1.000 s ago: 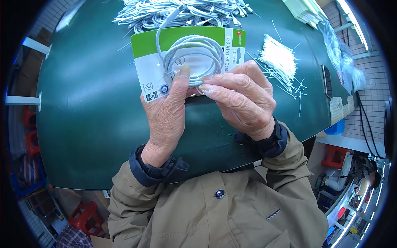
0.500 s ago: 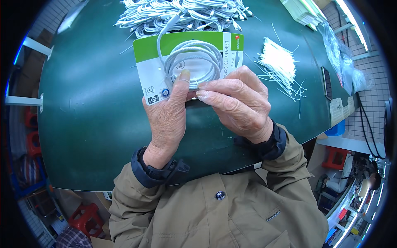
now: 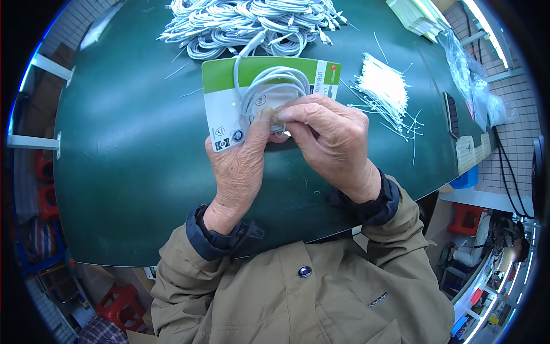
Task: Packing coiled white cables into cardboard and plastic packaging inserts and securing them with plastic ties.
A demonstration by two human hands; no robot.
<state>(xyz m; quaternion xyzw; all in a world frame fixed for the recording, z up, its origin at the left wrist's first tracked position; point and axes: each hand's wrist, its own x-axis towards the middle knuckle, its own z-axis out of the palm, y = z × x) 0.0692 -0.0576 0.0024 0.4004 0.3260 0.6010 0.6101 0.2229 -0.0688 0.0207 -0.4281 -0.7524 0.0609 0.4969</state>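
Observation:
My left hand (image 3: 236, 172) grips a green and white cardboard packaging card (image 3: 219, 106) from its lower edge, thumb on the front. A light grey cable (image 3: 276, 71) lies coiled against the card's face, and its plug end (image 3: 252, 43) sticks up past the top edge. With thumb and forefinger, my right hand (image 3: 338, 140) pinches at the lower part of the coil, right beside my left thumb. A thin, pale loop (image 3: 282, 132), apparently a cable tie, shows under those fingertips; my fingers hide most of it.
A heap of grey cables (image 3: 246, 23) covers the far side of the green table (image 3: 126, 172). To the right lies a pile of white cable ties (image 3: 382, 83), some strewn loose. Stacked cards (image 3: 418, 20), a clear plastic bag (image 3: 467, 74) and a dark flat object (image 3: 452, 114) line the right edge.
The card and coil have shifted slightly right and nearer to me, with both hands along. My right fingers have closed in beside my left thumb, and the thin loop now shows.

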